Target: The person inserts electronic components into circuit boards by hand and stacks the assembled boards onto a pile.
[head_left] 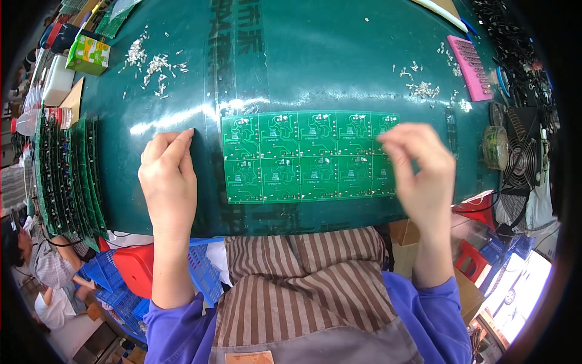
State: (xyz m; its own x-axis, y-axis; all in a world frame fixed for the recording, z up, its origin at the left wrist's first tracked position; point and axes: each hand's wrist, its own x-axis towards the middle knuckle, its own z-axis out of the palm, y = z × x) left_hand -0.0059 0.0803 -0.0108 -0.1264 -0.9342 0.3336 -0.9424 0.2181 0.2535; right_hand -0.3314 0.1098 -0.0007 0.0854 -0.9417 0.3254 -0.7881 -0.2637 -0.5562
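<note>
A green panel of printed circuit boards (300,156) lies flat on the table, with small components along its tracks. To the left of it, my left hand (168,176) is over the bare tabletop, thumb and fingers pinched together; anything between the tips is too small to see. My right hand (426,167) is at the panel's right end, partly covering it. Its thumb and forefinger meet in a pinch near the upper right boards, slightly blurred, and what they hold cannot be made out.
Small leaded components are piled at far left (157,64) and far right (422,90). A pink component holder (470,68) stands at the right, near a black fan (520,161). Populated boards stand in a row (70,176) at left. A green-and-white carton (88,55) is behind them.
</note>
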